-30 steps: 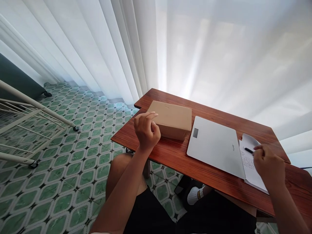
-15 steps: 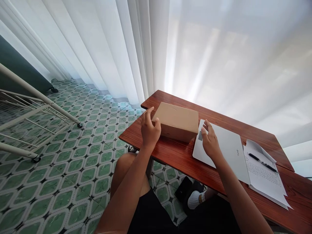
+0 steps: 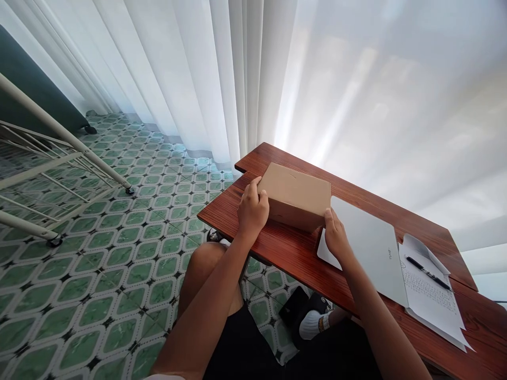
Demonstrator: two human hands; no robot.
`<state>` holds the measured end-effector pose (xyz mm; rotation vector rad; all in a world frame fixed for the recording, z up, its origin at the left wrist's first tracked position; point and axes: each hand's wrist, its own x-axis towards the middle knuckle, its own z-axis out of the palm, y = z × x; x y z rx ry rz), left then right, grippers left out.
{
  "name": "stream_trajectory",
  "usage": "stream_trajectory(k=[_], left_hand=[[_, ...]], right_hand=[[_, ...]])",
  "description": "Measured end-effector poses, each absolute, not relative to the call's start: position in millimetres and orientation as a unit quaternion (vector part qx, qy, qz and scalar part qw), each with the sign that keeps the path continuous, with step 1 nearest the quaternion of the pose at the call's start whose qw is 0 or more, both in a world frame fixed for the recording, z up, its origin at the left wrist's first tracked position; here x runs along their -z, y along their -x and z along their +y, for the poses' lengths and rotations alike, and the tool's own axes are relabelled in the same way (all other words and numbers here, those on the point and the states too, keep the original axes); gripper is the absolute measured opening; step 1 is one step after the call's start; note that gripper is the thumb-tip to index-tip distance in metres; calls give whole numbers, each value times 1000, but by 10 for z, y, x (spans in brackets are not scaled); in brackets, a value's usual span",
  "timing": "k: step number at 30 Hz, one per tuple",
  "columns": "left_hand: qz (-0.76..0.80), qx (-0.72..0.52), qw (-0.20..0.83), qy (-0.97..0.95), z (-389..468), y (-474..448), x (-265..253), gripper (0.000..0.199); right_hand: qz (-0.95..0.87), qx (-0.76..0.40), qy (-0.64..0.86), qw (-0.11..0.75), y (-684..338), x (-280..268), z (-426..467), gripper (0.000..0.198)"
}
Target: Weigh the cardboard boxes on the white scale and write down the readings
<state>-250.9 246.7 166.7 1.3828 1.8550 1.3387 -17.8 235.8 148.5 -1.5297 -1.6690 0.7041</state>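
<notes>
A closed brown cardboard box (image 3: 297, 191) is on the reddish wooden table (image 3: 287, 248) in front of me. My left hand (image 3: 253, 208) grips its left end, thumb at the near corner and fingers along the side. At the opposite end, my right hand (image 3: 335, 232) presses its thumb and fingers against the right near corner; some fingertips are hidden. Under my right hand and forearm lies a closed silver laptop (image 3: 368, 248), its left edge close to the box.
Right of the laptop are handwritten papers (image 3: 431, 290) with a black pen (image 3: 430, 273) on top. White curtains (image 3: 190, 68) hang behind the table. A white wheeled rack (image 3: 63, 142) stands at the left on the green tiled floor (image 3: 119, 253).
My right hand has moved in from beside the box to touch its right end. My left hand has closed onto the left end. The view has shifted slightly.
</notes>
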Motion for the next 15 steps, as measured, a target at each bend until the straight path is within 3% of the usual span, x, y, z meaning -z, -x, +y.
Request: stream_trajectory(k=[15], left_hand=[[671, -510, 183, -506, 2481, 2468, -1582, 49]], right_hand=[[-666, -225, 596, 389, 252, -1521, 2344, 59]])
